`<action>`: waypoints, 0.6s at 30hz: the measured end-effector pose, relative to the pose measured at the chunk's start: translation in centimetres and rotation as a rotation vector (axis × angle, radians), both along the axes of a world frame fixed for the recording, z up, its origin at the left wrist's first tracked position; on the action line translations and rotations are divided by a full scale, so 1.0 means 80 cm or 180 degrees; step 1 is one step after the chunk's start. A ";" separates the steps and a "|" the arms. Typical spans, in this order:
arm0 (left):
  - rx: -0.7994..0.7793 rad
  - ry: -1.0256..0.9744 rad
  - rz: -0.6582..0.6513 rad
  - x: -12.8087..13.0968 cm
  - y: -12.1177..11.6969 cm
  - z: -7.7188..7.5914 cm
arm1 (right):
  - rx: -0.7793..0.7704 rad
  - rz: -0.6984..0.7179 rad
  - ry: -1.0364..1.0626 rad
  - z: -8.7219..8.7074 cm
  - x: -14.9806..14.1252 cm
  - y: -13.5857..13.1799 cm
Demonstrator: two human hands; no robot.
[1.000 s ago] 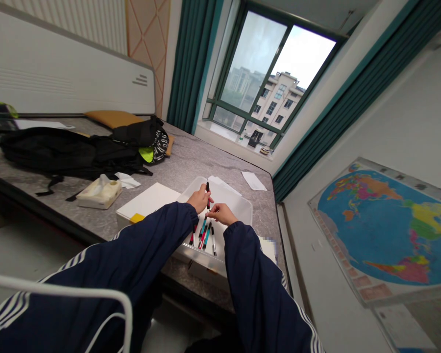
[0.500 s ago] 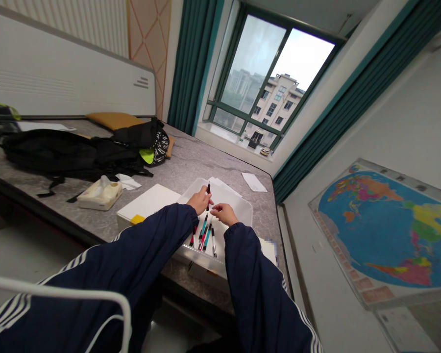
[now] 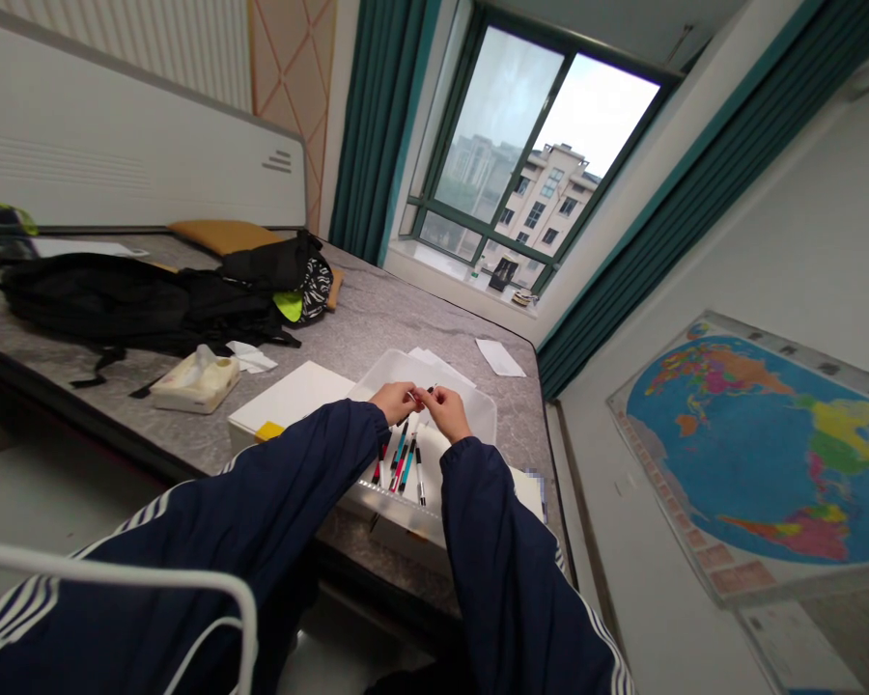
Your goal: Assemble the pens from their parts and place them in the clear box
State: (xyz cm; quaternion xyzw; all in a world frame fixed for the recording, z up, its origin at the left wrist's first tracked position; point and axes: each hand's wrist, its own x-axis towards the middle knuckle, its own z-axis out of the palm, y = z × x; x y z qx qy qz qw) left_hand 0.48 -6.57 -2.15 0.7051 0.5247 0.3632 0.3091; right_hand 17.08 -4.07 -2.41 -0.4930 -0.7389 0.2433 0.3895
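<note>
My left hand (image 3: 393, 400) and my right hand (image 3: 445, 409) meet above a clear plastic tray (image 3: 478, 413) on the grey surface. Both pinch a dark pen (image 3: 423, 394) that lies roughly level between the fingertips. Beneath the hands, several pens (image 3: 404, 461) with red, teal and black barrels lie side by side in the tray. Dark blue sleeves with white stripes cover both arms.
A white box (image 3: 290, 398) with a yellow corner sits left of the tray. Farther left are a tissue box (image 3: 195, 380) and black bags (image 3: 145, 299). Loose papers (image 3: 500, 357) lie behind the tray. A world map (image 3: 760, 444) lies on the floor at right.
The pen stood upright in my left hand before; now it is tipped level and my right hand has come up to grip its other end.
</note>
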 end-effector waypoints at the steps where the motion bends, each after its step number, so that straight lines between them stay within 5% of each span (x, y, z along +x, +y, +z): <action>1: 0.0003 0.0031 0.0002 0.000 -0.001 0.001 | 0.0021 0.0031 -0.0078 0.001 -0.001 -0.002; 8: -0.0574 -0.0541 -0.0280 0.004 0.001 -0.006 | -0.0018 -0.0028 -0.0307 -0.002 -0.003 -0.002; 18: -0.0417 -0.0550 -0.0273 0.004 0.006 -0.012 | -0.0148 0.0054 -0.0364 -0.002 -0.001 -0.003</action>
